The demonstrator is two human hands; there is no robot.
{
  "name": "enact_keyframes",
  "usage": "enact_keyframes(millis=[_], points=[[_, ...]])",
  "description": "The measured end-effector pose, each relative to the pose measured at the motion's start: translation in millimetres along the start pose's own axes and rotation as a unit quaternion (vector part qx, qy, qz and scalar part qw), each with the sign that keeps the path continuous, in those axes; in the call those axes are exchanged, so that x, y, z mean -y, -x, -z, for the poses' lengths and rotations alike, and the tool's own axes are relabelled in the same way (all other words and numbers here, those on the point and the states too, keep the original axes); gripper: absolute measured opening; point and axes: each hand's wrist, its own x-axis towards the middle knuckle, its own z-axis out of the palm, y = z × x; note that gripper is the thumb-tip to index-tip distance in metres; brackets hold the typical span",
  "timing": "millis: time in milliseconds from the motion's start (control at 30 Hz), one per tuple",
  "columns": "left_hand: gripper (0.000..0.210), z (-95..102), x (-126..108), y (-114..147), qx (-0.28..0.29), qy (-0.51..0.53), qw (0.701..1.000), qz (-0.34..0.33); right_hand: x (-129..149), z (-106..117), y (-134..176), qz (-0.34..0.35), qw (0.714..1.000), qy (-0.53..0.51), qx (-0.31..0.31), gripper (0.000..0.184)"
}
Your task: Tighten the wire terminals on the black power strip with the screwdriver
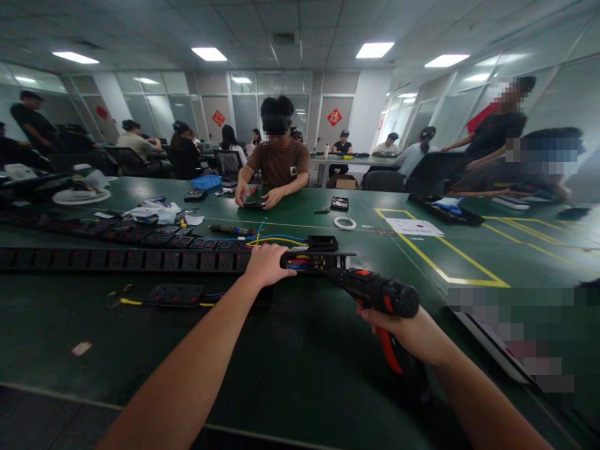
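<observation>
The long black socket strip (140, 260) lay across the green table (300, 375), its open right end showing coloured wires (298, 265). The left hand (268, 265) was closed over the strip near that end, thumb towards the wires. The right hand (398, 328) was wrapped round the handle of a black-and-orange power drill (375, 290), whose nose pointed at the open end; whether its tip touched could not be told. Marks along the drill's body were too blurred to read. Nearer the person lay a short socket block (177, 295). Beyond, a printed sheet (414, 227) lay by yellow tape (478, 283), its text illegible. Across the table sat a co-worker in a brown shirt (281, 161); farther back, a red diamond sign (334, 117) read "福".
</observation>
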Motion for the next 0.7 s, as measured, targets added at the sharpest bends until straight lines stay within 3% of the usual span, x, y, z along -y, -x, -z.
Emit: enact_keyframes(millis=[700], points=[[0.071, 0.3, -0.5, 1.0, -0.01, -0.005, 1.0, -0.005, -7.5, 4.8, -2.8, -0.027, 1.0, -0.006, 0.005, 0.028]])
